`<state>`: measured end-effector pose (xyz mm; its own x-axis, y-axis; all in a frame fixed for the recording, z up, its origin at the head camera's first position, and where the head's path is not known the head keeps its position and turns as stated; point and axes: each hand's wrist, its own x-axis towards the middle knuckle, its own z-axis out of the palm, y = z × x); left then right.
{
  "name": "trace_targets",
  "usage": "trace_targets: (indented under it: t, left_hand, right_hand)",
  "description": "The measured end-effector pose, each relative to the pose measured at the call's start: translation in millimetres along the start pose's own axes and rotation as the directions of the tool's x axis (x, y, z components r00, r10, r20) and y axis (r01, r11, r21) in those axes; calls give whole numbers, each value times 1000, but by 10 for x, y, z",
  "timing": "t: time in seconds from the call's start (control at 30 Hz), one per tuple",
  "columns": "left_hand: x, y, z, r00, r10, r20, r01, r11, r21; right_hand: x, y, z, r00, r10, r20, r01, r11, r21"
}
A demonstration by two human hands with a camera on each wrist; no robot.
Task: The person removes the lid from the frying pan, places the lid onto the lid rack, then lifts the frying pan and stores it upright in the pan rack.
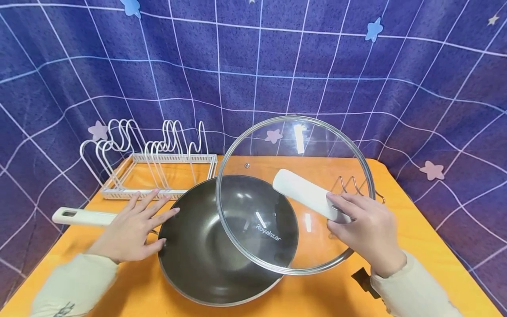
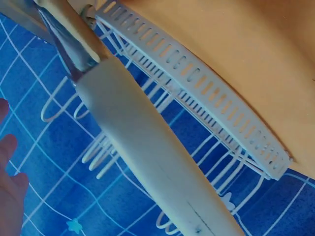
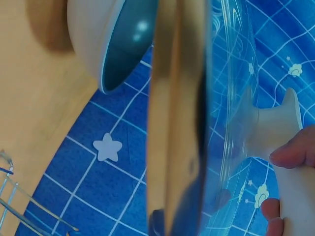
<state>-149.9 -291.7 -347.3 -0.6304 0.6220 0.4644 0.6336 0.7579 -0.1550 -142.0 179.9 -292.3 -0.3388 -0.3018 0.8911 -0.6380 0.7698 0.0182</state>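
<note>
A dark wok [image 1: 214,264] with a cream handle [image 1: 89,216] sits on the table, its handle pointing left. Over the handle's inner end and the wok's left rim hovers my left hand [image 1: 132,229], fingers spread and straight; in the left wrist view its fingertips [image 2: 12,187] show apart from the handle [image 2: 142,132]. My right hand [image 1: 366,226] grips the white handle [image 1: 299,191] of a clear glass lid [image 1: 336,158]. The lid is tilted up, above and to the right of the wok. In the right wrist view, the lid's metal rim [image 3: 177,98] stands edge-on.
At the back left of the orange table [image 1: 396,185] stands a white rack [image 1: 138,193] with upright wire loops. A metal wire rack [image 1: 378,197] is partly seen through and beside the lid. Behind hangs a blue grid-patterned curtain [image 1: 277,57].
</note>
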Motion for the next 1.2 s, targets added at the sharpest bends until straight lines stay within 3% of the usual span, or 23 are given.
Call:
trace_targets:
  t: [0.37, 0.73, 0.97, 1.2]
  left_hand:
    - [152, 125, -27, 999, 23, 29, -22, 1000, -8]
    - [342, 246, -10, 995, 76, 67, -73, 997, -37]
    - [413, 259, -13, 992, 127, 26, -125, 991, -48]
    - [530, 286, 43, 989, 147, 16, -146, 988, -56]
  right_hand:
    - [-2, 58, -183, 999, 28, 20, -27, 998, -57]
    - [-119, 185, -338, 992, 82, -97, -93, 990, -107]
    - [-111, 228, -410, 992, 33, -125, -57, 979, -194]
    - [-161, 283, -464, 991, 32, -126, -59, 975, -214]
